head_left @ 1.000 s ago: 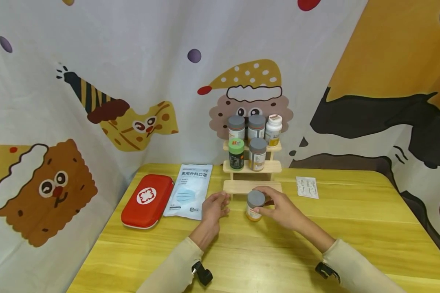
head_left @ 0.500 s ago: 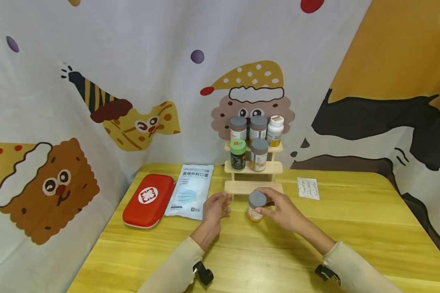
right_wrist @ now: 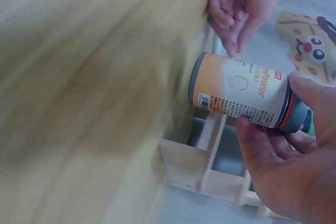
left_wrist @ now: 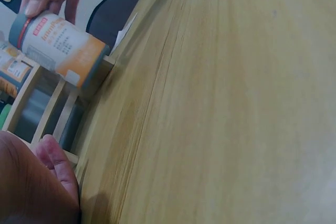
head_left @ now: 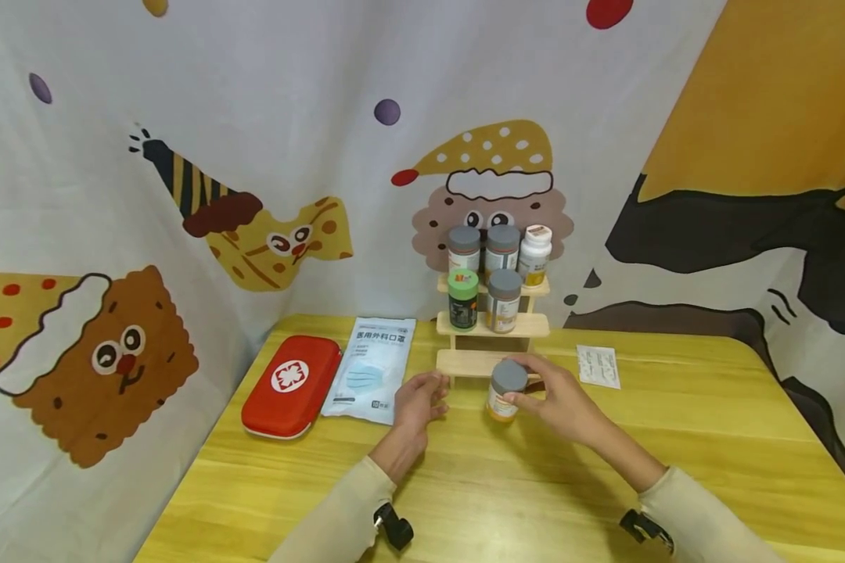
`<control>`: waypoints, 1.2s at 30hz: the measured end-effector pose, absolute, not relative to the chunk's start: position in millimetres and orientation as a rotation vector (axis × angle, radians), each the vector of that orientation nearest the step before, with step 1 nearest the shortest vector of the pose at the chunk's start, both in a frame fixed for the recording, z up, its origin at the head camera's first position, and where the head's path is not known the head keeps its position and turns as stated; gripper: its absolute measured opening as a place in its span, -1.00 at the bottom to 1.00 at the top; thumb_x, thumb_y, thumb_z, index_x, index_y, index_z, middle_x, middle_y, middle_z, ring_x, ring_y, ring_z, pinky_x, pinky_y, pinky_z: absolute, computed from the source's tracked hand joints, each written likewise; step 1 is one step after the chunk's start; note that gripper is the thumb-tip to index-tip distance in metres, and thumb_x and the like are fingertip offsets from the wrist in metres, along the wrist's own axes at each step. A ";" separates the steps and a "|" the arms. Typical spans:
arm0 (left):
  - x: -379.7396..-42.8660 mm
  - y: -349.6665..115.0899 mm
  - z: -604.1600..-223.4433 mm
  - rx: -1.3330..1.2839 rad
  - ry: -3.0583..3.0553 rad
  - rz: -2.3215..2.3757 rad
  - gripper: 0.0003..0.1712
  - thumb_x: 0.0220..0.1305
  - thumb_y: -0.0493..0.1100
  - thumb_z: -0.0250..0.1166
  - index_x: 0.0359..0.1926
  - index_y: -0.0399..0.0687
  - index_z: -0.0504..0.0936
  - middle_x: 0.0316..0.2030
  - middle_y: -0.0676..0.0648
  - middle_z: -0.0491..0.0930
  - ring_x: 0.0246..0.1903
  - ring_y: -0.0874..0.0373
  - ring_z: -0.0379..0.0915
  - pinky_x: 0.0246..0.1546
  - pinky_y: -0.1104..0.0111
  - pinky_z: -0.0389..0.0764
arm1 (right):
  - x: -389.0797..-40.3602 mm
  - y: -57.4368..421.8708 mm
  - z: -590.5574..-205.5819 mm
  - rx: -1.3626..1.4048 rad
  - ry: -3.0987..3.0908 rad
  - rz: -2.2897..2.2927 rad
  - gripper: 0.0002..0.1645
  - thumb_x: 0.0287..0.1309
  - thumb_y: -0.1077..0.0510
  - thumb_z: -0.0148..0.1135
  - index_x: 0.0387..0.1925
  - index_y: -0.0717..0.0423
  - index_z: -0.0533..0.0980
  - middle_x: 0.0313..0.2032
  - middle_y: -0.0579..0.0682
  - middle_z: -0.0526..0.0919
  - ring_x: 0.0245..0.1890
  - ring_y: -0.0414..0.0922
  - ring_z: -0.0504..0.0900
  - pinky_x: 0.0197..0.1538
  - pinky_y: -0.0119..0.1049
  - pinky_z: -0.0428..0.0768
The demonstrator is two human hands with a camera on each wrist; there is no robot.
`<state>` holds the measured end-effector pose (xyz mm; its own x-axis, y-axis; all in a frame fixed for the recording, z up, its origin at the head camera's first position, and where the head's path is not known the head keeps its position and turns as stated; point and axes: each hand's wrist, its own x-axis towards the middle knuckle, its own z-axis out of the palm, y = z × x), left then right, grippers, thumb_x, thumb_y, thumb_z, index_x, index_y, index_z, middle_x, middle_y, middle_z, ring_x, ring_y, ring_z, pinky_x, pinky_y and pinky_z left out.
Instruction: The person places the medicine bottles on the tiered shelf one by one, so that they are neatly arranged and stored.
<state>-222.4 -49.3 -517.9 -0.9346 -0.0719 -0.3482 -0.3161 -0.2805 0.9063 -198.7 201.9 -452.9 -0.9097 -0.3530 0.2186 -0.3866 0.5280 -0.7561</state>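
Note:
My right hand (head_left: pixel 559 399) grips a supplement bottle (head_left: pixel 503 399) near its grey lid, thumb on one side and fingers on the other. In the right wrist view the bottle (right_wrist: pixel 239 90) shows an orange and white label, and its base is a little off the tabletop. Just behind it is a three-step wooden stand (head_left: pixel 465 361), whose lowest step carries nothing. My left hand (head_left: pixel 418 403) holds nothing; its fingers curl loosely beside the stand's left end. On the middle step are a green-lidded bottle (head_left: pixel 462 301) and a grey-lidded bottle (head_left: pixel 504 303).
Two grey-lidded bottles (head_left: pixel 464 249) and a white bottle (head_left: pixel 535 256) stand on the top step. A face mask packet (head_left: pixel 369 371) and a red first-aid case (head_left: pixel 292 387) lie at left. A blister pack (head_left: pixel 598 366) lies at right. A printed curtain (head_left: pixel 310 141) hangs behind the table.
My right hand has raised the bottle slightly and shifted it a little right, toward the lowest step. My left hand stays nearly in place. The head view has shifted slightly.

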 end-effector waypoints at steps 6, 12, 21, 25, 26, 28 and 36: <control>-222.5 -50.4 -519.0 -0.489 1.784 2.349 -0.66 0.54 -0.05 0.29 0.15 -0.17 0.66 0.06 -0.14 0.77 -0.17 0.20 0.67 -0.27 0.45 0.74 | -200.9 210.4 -429.3 0.650 -2.692 1.302 -0.31 0.25 0.12 0.54 0.35 0.14 0.50 0.18 0.09 0.70 0.09 0.04 0.71 0.02 -0.18 0.82; -221.6 -50.7 -519.3 -0.496 1.793 2.348 -0.68 0.54 -0.06 0.28 0.14 -0.16 0.67 0.07 -0.15 0.77 -0.16 0.20 0.68 -0.29 0.46 0.74 | -205.1 220.6 -399.4 0.552 -2.683 1.230 -0.26 0.26 0.04 0.54 0.40 0.11 0.48 0.19 0.12 0.70 0.12 0.08 0.70 0.06 -0.05 0.80; -222.0 -51.7 -518.2 -0.480 1.789 2.362 -0.66 0.54 -0.06 0.29 0.14 -0.17 0.66 0.05 -0.15 0.77 -0.18 0.21 0.67 -0.28 0.46 0.74 | -217.4 228.3 -378.4 0.409 -2.573 1.177 -0.28 0.25 0.00 0.55 0.38 0.04 0.51 0.05 0.08 0.74 -0.13 -0.18 0.73 -0.16 -0.49 0.67; -222.1 -51.8 -518.8 -0.474 1.785 2.358 -0.66 0.54 -0.05 0.29 0.14 -0.18 0.66 0.05 -0.15 0.77 -0.18 0.21 0.66 -0.29 0.46 0.74 | -222.3 227.1 -377.9 0.361 -2.533 1.235 -0.30 0.26 0.01 0.54 0.37 0.01 0.51 0.14 0.15 0.72 -0.11 -0.10 0.76 -0.17 -0.60 0.65; -221.9 -51.7 -518.6 -0.473 1.784 2.356 -0.66 0.54 -0.05 0.29 0.13 -0.18 0.66 0.05 -0.15 0.77 -0.18 0.20 0.66 -0.29 0.46 0.73 | -223.4 226.4 -378.1 0.346 -2.523 1.253 -0.29 0.26 0.01 0.54 0.38 0.02 0.50 0.17 0.17 0.70 -0.09 -0.03 0.77 -0.17 -0.61 0.66; -221.3 -51.5 -517.7 -0.475 1.782 2.352 -0.66 0.54 -0.05 0.30 0.13 -0.18 0.66 0.05 -0.14 0.77 -0.17 0.20 0.67 -0.30 0.46 0.73 | -225.8 225.0 -379.0 0.313 -2.511 1.277 -0.28 0.28 0.00 0.53 0.40 0.03 0.49 0.21 0.21 0.68 -0.07 0.11 0.78 -0.17 -0.64 0.66; -218.9 -50.3 -516.2 -0.481 1.787 2.357 -0.67 0.53 -0.06 0.29 0.13 -0.18 0.67 0.06 -0.16 0.77 -0.15 0.18 0.68 -0.31 0.45 0.74 | -237.2 220.1 -382.6 0.221 -2.494 1.246 -0.26 0.32 -0.02 0.49 0.44 0.04 0.45 0.23 0.23 0.65 0.07 0.21 0.73 -0.16 -0.76 0.52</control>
<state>-218.9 -50.3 -516.2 -0.9384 -0.0766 -0.3371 -0.3039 -0.2821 0.9100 -237.2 220.1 -382.6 -0.9290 0.0137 0.3698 -0.2875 0.6026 -0.7445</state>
